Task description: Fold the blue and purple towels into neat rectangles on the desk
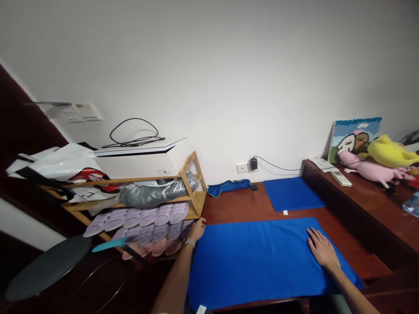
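Observation:
A large blue towel (258, 261) lies spread over the near part of the brown table, with a small white tag at its front left edge. My right hand (322, 249) rests flat on its right side, fingers stretched out. At the towel's far left corner is my left hand (196, 230), its fingers curled in and pinching the edge; a light band circles that wrist. Behind, a smaller folded blue towel (291, 194) lies flat with its own white tag. A crumpled blue cloth (229, 187) with a light green edge lies against the wall.
On the left, a wooden rack (193, 192) holds several purple and pink slippers (157, 218), a grey wrapped bundle (153, 192) and a white box (144, 163). A dark round stool (49, 268) stands lower left. Plush toys (373, 170) and a remote (341, 178) lie on the raised right ledge.

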`<action>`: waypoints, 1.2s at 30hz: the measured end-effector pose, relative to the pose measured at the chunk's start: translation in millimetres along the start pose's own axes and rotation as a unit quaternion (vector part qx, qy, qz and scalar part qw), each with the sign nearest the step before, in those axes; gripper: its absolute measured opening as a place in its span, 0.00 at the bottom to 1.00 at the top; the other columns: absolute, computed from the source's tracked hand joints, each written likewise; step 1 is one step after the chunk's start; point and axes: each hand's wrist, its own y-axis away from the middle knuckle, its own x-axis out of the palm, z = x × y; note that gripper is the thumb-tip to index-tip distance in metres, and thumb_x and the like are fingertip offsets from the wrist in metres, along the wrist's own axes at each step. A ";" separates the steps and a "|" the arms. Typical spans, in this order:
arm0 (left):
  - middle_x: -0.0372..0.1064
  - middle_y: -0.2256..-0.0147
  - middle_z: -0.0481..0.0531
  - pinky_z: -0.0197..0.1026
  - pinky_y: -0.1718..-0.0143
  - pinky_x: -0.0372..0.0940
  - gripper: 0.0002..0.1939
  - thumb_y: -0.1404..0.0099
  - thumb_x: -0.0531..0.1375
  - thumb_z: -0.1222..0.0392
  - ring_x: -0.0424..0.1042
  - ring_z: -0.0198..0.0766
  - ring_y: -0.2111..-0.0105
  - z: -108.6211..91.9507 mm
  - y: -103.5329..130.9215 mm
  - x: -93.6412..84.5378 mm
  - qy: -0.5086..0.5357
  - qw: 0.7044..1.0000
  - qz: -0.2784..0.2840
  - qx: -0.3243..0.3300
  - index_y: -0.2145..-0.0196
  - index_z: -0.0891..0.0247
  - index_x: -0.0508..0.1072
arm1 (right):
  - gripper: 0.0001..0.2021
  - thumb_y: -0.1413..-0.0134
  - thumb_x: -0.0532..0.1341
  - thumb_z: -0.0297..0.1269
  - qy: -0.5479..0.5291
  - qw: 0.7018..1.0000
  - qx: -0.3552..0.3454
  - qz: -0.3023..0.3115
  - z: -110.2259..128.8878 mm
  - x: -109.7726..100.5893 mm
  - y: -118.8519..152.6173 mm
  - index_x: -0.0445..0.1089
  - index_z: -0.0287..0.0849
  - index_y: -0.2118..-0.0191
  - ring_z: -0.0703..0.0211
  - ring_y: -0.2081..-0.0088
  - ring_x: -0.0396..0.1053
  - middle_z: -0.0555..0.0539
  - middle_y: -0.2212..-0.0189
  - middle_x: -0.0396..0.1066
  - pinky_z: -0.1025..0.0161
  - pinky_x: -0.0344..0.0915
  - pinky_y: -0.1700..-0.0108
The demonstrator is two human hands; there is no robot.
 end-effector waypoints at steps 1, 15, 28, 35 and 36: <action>0.78 0.62 0.55 0.43 0.53 0.65 0.15 0.37 0.57 0.69 0.76 0.43 0.58 0.0 5.7 4.3 -0.014 1.000 -0.021 -0.001 0.53 0.62 0.75 | 0.36 0.33 0.40 0.55 -0.001 1.000 -0.001 -0.002 -0.5 0.6 -0.2 0.66 0.41 0.32 0.41 0.31 0.60 0.40 0.32 0.64 0.41 0.57 0.31; 0.55 0.28 0.54 0.55 0.28 0.48 0.28 0.22 0.45 0.50 0.52 0.48 0.28 4.1 60.7 66.4 -0.130 0.982 -0.053 0.125 0.29 0.55 0.62 | 0.30 0.41 0.50 0.47 0.038 0.998 0.033 0.039 19.5 -15.8 -30.2 0.72 0.40 0.39 0.34 0.39 0.70 0.34 0.40 0.72 0.35 0.65 0.40; 0.50 0.26 0.55 0.57 0.28 0.47 0.31 0.23 0.47 0.43 0.47 0.49 0.26 12.7 56.7 71.2 -0.140 0.981 -0.052 0.124 0.28 0.53 0.57 | 0.36 0.28 0.41 0.52 -0.165 0.929 -0.239 0.227 394.3 26.4 -18.4 0.45 0.36 0.24 0.47 0.24 0.38 0.41 0.24 0.42 0.43 0.35 0.25; 0.49 0.26 0.56 0.57 0.29 0.48 0.32 0.24 0.47 0.41 0.48 0.48 0.27 17.2 50.1 71.9 -0.134 0.981 -0.062 0.125 0.28 0.52 0.57 | 0.36 0.28 0.40 0.55 -0.087 0.972 -0.129 0.178 222.4 16.3 -48.3 0.46 0.39 0.24 0.50 0.24 0.39 0.42 0.25 0.44 0.45 0.37 0.25; 0.50 0.26 0.57 0.57 0.29 0.48 0.32 0.24 0.47 0.41 0.49 0.49 0.27 17.7 49.2 72.3 -0.133 0.981 -0.065 0.127 0.28 0.52 0.58 | 0.36 0.28 0.39 0.55 -0.062 0.979 -0.095 0.170 184.2 12.4 -52.5 0.46 0.39 0.24 0.50 0.24 0.40 0.42 0.25 0.44 0.45 0.37 0.25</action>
